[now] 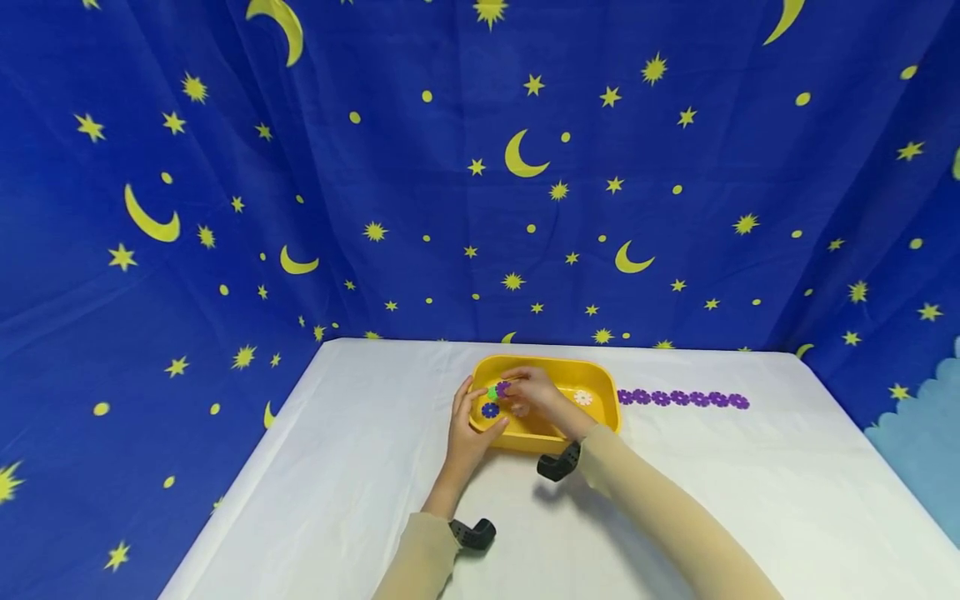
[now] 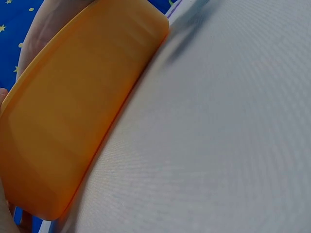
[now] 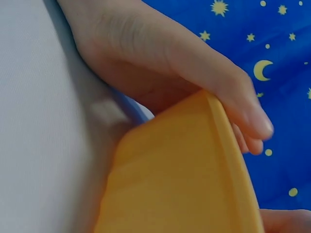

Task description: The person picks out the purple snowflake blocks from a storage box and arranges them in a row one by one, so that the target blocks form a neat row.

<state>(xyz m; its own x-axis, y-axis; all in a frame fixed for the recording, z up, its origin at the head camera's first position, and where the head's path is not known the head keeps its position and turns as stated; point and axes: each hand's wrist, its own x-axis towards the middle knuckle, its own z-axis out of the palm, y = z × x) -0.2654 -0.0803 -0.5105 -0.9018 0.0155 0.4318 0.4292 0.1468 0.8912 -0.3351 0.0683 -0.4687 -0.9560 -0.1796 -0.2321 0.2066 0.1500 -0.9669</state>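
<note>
In the head view a yellow plastic tray point(image 1: 545, 446) stands on the table. My left hand point(image 1: 468, 433) grips its left end; in the right wrist view its thumb point(image 3: 260, 124) reaches over the rim. With its fingertips, my right hand point(image 1: 534, 387) pinches a purple snowflake disc point(image 1: 503, 388) inside the tray. A green snowflake disc point(image 1: 492, 393) shows beside it, close to my left index finger. In the tray lie a blue snowflake disc point(image 1: 490, 410), a pale pinkish one point(image 1: 519, 409) and a white one point(image 1: 582, 397). The left wrist view shows mostly the tray's side wall point(image 2: 82, 97).
A row of several purple snowflake discs point(image 1: 679, 398) runs right from the tray along the white-covered table point(image 1: 750, 483). A blue curtain point(image 1: 420, 200) with yellow moons and stars hangs behind and at the sides. Black wrist cameras point(image 1: 474, 534) sit on both forearms.
</note>
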